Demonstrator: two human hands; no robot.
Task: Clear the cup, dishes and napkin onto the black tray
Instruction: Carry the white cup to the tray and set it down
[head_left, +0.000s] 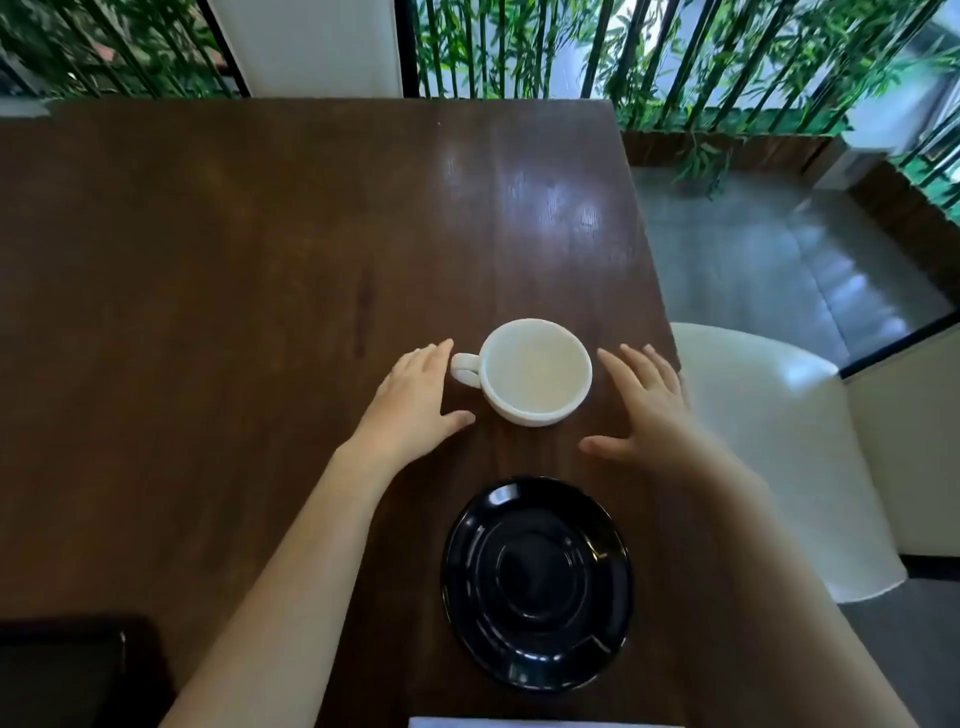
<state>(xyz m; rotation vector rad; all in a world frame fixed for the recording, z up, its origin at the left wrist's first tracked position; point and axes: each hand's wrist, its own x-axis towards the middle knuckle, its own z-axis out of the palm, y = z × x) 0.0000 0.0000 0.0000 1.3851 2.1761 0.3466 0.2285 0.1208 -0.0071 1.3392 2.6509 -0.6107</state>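
A white cup (530, 371) stands upright on the dark wooden table (234, 291), its handle pointing left. My left hand (415, 400) lies open just left of the handle, fingers apart, holding nothing. My right hand (641, 410) is open to the right of the cup, a small gap between them. A glossy black saucer (535, 584) sits on the table nearer to me, below the cup. A strip of white, perhaps the napkin (519, 722), shows at the bottom edge. A black object (67, 670), possibly the tray, fills the lower left corner.
The table's right edge runs just right of the cup and saucer. A white chair (779, 447) stands beside it on a grey floor. Bamboo plants (519, 47) and a white panel line the far side.
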